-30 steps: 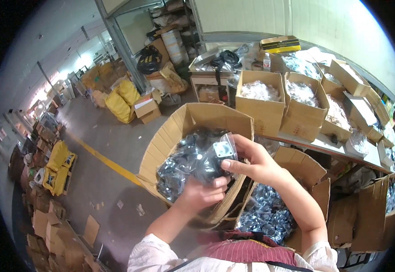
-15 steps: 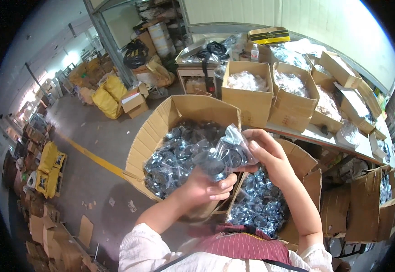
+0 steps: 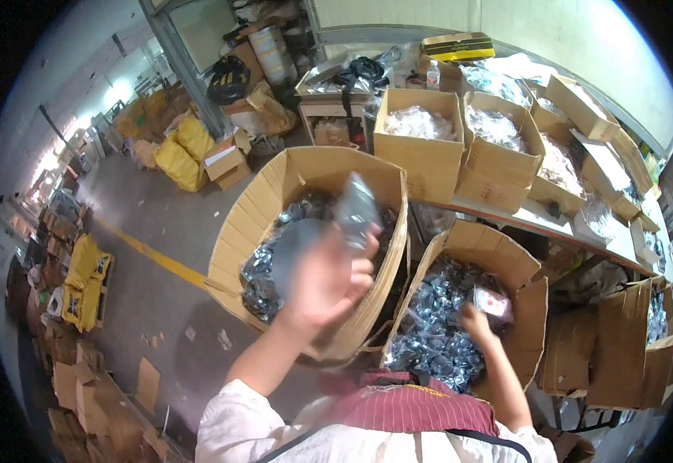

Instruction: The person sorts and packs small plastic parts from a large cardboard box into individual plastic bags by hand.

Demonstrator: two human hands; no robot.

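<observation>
Over the left carton point(image 3: 232, 224), my left hand point(image 3: 325, 282) is closed on a clear plastic bag point(image 3: 357, 207). A round grey disc point(image 3: 298, 251), smeared by motion, shows at the thumb side of the same hand; whether it is inside that bag I cannot tell. Bagged dark round parts point(image 3: 263, 270) fill the carton below. My right hand point(image 3: 475, 322) is down in the right carton point(image 3: 533, 328), fingers pinched at the edge of a small clear packet with a white and red insert point(image 3: 493, 303). Beneath it lie many bagged shiny dark parts point(image 3: 433, 328).
Open cartons of clear bags point(image 3: 421, 166) line a bench point(image 3: 518, 222) at the far right. Another carton point(image 3: 622, 355) stands at the right. Yellow sacks point(image 3: 182, 154) and a yellow floor line point(image 3: 155, 255) are at the left, with cardboard pieces point(image 3: 147, 386) nearer.
My hands have parted from the bag they both held. The right hand has gone down into the right carton; the left has moved slightly left, still holding the bag.
</observation>
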